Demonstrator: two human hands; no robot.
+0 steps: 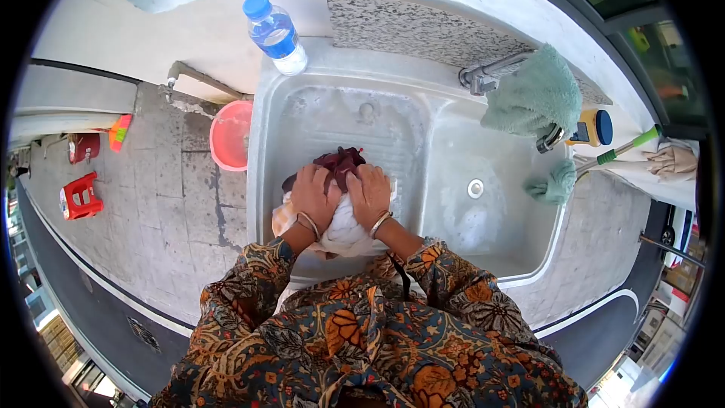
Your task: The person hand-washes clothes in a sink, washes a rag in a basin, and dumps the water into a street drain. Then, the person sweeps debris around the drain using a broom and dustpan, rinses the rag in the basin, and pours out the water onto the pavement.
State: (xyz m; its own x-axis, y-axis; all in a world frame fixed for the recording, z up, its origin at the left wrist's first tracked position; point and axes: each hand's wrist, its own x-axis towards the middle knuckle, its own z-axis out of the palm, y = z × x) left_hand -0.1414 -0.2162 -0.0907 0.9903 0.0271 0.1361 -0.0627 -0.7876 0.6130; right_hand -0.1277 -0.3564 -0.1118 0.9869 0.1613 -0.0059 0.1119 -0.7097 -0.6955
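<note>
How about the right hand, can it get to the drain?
Probably yes. The right hand is on the dark red cloth, but only the sink's divider seems to lie between it and the drain, which nothing covers.

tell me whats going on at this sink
A person's left hand and right hand are side by side on bunched laundry, with maroon cloth at the far end and white cloth nearer the body. The bundle sits in the left basin. In the right basin, suds lie near the drain. A green towel hangs over the faucet.
</note>
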